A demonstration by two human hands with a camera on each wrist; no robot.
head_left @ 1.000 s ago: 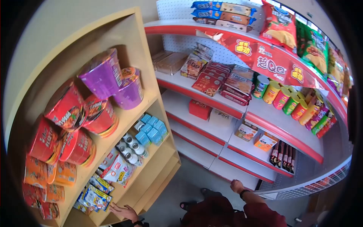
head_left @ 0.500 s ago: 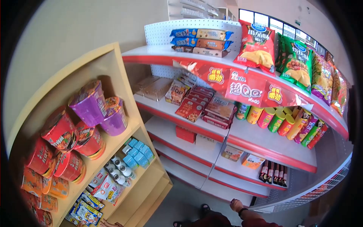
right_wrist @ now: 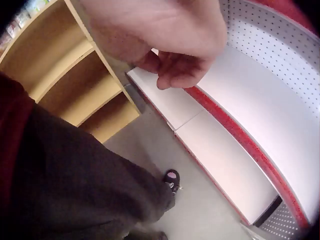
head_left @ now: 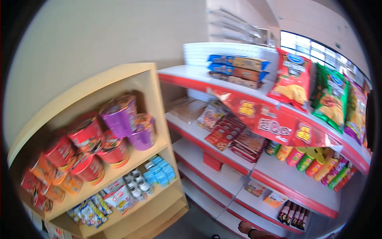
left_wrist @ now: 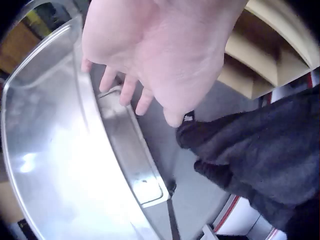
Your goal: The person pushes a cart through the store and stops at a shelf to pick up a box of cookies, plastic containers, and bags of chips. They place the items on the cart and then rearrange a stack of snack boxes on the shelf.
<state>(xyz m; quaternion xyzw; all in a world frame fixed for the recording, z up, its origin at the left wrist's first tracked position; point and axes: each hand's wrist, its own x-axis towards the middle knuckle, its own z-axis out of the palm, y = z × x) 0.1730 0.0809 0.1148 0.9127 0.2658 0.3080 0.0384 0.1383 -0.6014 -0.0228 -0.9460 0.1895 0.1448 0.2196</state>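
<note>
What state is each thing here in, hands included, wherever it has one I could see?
Left hand, fingers extended, no held item visible
Right hand, fingers loosely curled, no held item visible
Red chip bag, standing upright
Biscuit packs, lying stacked
Red noodle tubs, stacked
White bottles, standing grouped
Dark shoe, on the floor

On the left I see purple tubs [head_left: 118,115]; far right, a red bag [head_left: 292,81] stands beside a green bag [head_left: 332,97].
</note>
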